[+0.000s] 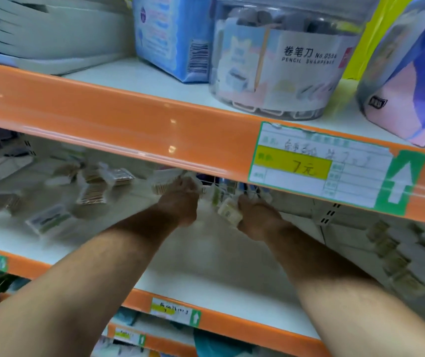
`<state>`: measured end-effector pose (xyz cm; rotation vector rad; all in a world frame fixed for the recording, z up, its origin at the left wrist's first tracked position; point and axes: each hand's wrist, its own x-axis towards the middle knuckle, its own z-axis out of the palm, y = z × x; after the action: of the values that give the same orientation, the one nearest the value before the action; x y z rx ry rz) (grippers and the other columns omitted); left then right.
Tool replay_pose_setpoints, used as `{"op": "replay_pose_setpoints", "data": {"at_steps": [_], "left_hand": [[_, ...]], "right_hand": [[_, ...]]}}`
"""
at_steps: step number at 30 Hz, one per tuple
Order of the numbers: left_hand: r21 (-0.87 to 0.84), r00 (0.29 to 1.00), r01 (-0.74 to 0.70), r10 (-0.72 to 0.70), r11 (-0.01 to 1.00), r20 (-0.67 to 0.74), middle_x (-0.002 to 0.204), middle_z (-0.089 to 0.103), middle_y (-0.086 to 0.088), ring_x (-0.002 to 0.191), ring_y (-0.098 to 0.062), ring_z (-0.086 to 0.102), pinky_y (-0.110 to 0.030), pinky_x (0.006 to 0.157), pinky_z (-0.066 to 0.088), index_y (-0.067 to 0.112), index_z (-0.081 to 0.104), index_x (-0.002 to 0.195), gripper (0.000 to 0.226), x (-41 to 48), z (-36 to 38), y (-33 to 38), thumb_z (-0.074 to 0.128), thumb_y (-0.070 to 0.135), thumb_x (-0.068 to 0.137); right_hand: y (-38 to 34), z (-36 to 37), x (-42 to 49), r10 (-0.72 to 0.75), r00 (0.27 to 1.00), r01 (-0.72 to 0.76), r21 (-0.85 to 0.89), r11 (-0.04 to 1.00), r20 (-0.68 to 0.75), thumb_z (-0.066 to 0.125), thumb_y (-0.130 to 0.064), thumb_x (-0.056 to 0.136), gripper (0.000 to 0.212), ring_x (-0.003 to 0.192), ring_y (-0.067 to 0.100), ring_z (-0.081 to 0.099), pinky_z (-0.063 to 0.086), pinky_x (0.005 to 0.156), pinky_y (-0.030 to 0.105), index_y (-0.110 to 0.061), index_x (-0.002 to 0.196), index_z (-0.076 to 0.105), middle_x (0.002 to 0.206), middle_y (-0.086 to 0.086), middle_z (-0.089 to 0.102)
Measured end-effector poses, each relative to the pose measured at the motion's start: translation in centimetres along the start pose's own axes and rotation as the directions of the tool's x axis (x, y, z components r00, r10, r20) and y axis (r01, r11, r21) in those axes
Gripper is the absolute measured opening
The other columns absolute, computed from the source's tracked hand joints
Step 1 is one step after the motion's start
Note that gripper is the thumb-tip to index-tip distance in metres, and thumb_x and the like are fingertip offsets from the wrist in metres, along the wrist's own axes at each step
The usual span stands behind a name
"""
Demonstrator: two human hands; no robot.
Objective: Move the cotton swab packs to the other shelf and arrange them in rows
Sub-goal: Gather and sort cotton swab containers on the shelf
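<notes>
From the head camera, both of your bare forearms reach in under the orange shelf edge [103, 119] to the back of the middle shelf [206, 287].

Your left hand [180, 199] has its back to the camera. Its grip is closed, fingers curled round a brown-stick swab pack [163, 185] that pokes out to the left of your knuckles. Your right hand [257, 217] sits just beside it, and its grip is clamped on a pale swab pack [229, 212], held tilted between the two hands. Both packs are raised off the shelf floor, close to a wire divider [221, 182] at the back.

To your left, loose swab packs [93, 191] lie scattered on the same shelf at odd angles, blurred by motion. To your far right, stacked rows of packs [407, 256] fill the neighbouring shelf section, well apart from your hands.

On the shelf above stand a clear pencil sharpener tub [283, 60] and, touching its left side, a blue box [172, 37]. A green-bordered price label [322, 166] reading 7 is stuck on the orange edge below the tub.
</notes>
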<state>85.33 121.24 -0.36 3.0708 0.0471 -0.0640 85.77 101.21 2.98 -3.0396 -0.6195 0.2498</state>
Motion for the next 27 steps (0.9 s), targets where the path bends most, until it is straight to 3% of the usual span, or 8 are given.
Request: {"op": "replay_pose_setpoints", "data": {"at_steps": [2,4,8,14,18,22,27], "left_hand": [[0.004,1.0,0.018,-0.018,1.0,-0.023,0.151,0.039,-0.008,0.138,-0.027,0.034,-0.036,0.115,0.033,0.018,0.045,0.143,0.06,0.0,0.4,-0.5,0.052,0.007,0.085],[-0.01,0.998,0.026,-0.027,1.0,-0.059,0.15,0.04,-0.013,0.132,-0.031,0.037,-0.041,0.109,0.039,0.016,0.039,0.143,0.062,0.0,0.3,-0.8,0.053,0.006,0.083],[-0.041,0.991,0.126,-0.128,0.991,-0.027,0.144,0.045,-0.017,0.129,-0.035,0.04,-0.045,0.105,0.039,0.012,0.03,0.147,0.062,-0.1,-0.4,-1.0,0.052,0.013,0.089],[-0.006,0.993,0.121,-0.121,0.993,0.016,0.137,0.046,-0.017,0.122,-0.035,0.042,-0.042,0.104,0.039,0.012,0.047,0.138,0.052,0.0,0.0,-1.1,0.055,0.024,0.088],[-0.059,0.995,0.1,-0.101,0.993,-0.014,0.137,0.046,-0.013,0.124,-0.029,0.049,-0.038,0.1,0.044,0.014,0.051,0.136,0.05,0.1,0.1,-1.7,0.058,0.01,0.086],[-0.258,0.988,0.156,-0.149,0.953,0.049,0.151,0.041,-0.006,0.133,-0.026,0.045,-0.035,0.106,0.041,0.023,0.038,0.147,0.07,0.4,-0.1,-2.6,0.063,0.005,0.085],[-0.27,0.969,0.235,-0.204,0.934,0.137,0.137,0.053,-0.012,0.124,-0.029,0.052,-0.035,0.095,0.045,0.016,0.035,0.147,0.079,0.0,-0.2,-2.9,0.073,0.013,0.078]], "right_hand": [[-0.3,0.3,0.0,0.029,1.0,-0.029,0.004,1.0,0.013,0.063,-0.025,0.09,0.046,0.127,0.029,0.049,0.042,0.095,0.034,-0.023,0.132,0.043,0.141,0.01,0.048],[-0.5,0.8,0.1,0.049,0.999,-0.049,-0.021,0.999,-0.001,0.067,-0.024,0.086,0.056,0.121,0.031,0.053,0.044,0.094,0.037,-0.02,0.134,0.039,0.133,0.012,0.053],[-1.0,1.4,0.1,0.029,0.999,-0.029,-0.024,0.999,-0.034,0.071,-0.027,0.079,0.054,0.113,0.031,0.056,0.047,0.084,0.035,-0.02,0.124,0.043,0.127,0.011,0.055],[-1.1,1.9,-0.1,0.006,1.0,-0.005,0.042,0.999,-0.017,0.076,-0.029,0.074,0.058,0.106,0.028,0.059,0.047,0.078,0.033,-0.024,0.122,0.042,0.123,0.009,0.054],[-0.8,2.0,-0.2,-0.012,0.999,0.013,0.05,0.999,-0.032,0.078,-0.03,0.073,0.057,0.103,0.025,0.06,0.048,0.077,0.032,-0.024,0.119,0.045,0.122,0.006,0.056],[-0.8,2.2,0.1,-0.013,0.999,0.015,0.055,0.998,-0.031,0.08,-0.03,0.072,0.06,0.104,0.024,0.059,0.047,0.078,0.032,-0.025,0.12,0.046,0.122,0.007,0.057],[-0.4,2.4,0.3,-0.031,0.999,0.032,0.058,0.998,-0.026,0.078,-0.027,0.076,0.057,0.109,0.024,0.057,0.039,0.076,0.027,-0.021,0.124,0.046,0.125,0.007,0.055]]}}
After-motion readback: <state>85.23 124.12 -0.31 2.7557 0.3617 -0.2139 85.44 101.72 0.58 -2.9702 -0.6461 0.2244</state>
